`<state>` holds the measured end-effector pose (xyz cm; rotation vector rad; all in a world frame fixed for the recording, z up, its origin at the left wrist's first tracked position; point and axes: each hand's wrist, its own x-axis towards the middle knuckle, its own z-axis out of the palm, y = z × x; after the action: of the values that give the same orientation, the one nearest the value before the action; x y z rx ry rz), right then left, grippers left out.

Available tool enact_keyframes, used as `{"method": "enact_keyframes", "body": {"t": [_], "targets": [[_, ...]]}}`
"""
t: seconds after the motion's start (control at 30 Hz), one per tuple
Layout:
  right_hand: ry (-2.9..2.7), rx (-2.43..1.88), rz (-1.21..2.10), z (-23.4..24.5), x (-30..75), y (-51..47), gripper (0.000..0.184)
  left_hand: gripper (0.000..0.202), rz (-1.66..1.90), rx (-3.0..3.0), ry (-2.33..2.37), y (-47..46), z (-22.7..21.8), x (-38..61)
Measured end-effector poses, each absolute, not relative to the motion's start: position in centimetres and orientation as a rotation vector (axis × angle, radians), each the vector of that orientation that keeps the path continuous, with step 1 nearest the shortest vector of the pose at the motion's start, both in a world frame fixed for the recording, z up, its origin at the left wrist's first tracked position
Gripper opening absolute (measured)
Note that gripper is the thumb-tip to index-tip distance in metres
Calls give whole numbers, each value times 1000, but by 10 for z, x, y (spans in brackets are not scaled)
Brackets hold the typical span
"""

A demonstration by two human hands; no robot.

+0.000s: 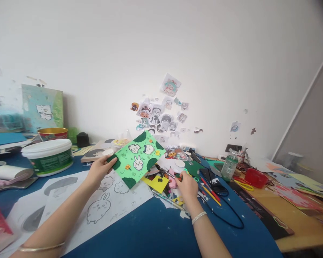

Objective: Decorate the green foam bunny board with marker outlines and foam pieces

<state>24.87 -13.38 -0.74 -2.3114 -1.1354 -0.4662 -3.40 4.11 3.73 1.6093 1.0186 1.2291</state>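
My left hand (100, 169) is closed on the left corner of a light green card (137, 157), holding it tilted above the table. The card carries dark green patches, white cartoon animals and small orange flowers. My right hand (186, 185) reaches into a pile of craft tools right of the card, fingers curled round a small tool with a pink part (172, 178); I cannot make out what it is. A yellow paper piece (156, 182) lies under the card's lower edge. Pens and pencils (210, 190) lie just right of that hand.
White sheets with outlined cartoon animals (102, 204) cover the blue table (156, 229). A white and green tub (48, 156) stands at the left, a clear bottle (229, 166) and a red dish (255, 177) at the right. A black cable (228, 215) loops nearby. Stickers (161, 114) dot the wall.
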Motion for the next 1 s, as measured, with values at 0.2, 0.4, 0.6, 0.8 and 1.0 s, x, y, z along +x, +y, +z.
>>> {"method": "enact_keyframes", "body": {"t": [0.2, 0.4, 0.6, 0.8, 1.0], "targets": [[-1521, -2106, -301, -6, 228, -138, 16, 49, 1205, 1655, 1021, 47, 32, -35], [-1709, -2157, -353, -8, 211, -143, 29, 50, 1127, 1710, 990, 42, 33, -33], [-1709, -2302, -456, -7, 206, -138, 17, 48, 931, 1764, 909, 37, 33, -31], [-1381, -2207, -321, 5, 216, -151, 22, 49, 609, 1837, 908, 34, 30, -33], [-935, -1751, -323, 16, 250, -171, 26, 39, 469, 1935, 894, 30, 24, -29]]}}
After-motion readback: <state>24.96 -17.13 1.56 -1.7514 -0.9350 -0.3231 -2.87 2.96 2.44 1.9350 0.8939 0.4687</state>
